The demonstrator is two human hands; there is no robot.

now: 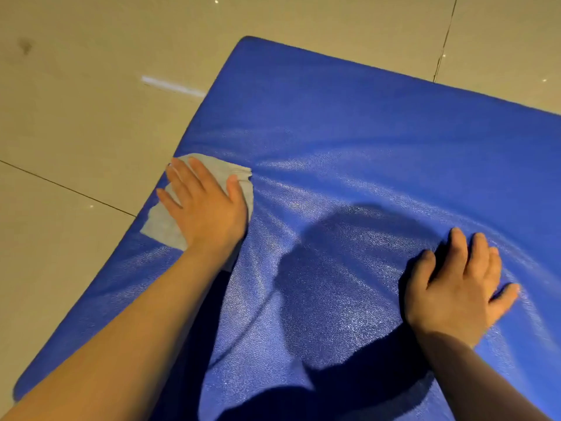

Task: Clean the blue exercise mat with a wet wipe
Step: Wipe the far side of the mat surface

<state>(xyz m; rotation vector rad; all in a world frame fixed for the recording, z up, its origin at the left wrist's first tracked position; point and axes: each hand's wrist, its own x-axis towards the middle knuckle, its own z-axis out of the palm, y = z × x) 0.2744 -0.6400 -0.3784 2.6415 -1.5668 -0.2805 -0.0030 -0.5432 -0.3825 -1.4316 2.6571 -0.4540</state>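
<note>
The blue exercise mat (pixel 349 132) lies on the floor and fills most of the view, its surface creased and shiny. A white wet wipe (pixel 162 224) lies spread near the mat's left edge. My left hand (pixel 203 205) presses flat on the wipe with straight fingers, covering its middle. My right hand (pixel 458 287) rests flat on the mat at the right, fingers spread, holding nothing.
Beige floor tiles (pixel 76 117) with dark grout lines surround the mat on the left and at the back. A dark smudge (pixel 25 45) marks the tile at the far left. A shadow falls over the mat between my arms.
</note>
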